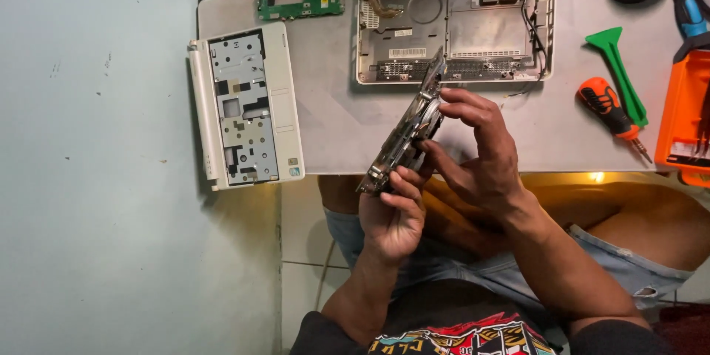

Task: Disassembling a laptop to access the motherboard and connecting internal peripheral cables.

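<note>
Board held up on edge, over the table's front edge

Left hand [392,214] gripped the circuit board [405,129] from below; right hand [481,151] pinched its upper side, steadying it, clear of the open laptop base [414,37].

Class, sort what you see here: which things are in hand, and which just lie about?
In hand:
circuit board
left hand
right hand

Lying about:
green pry tool
orange screwdriver
small green board
white keyboard cover
open laptop base
</note>
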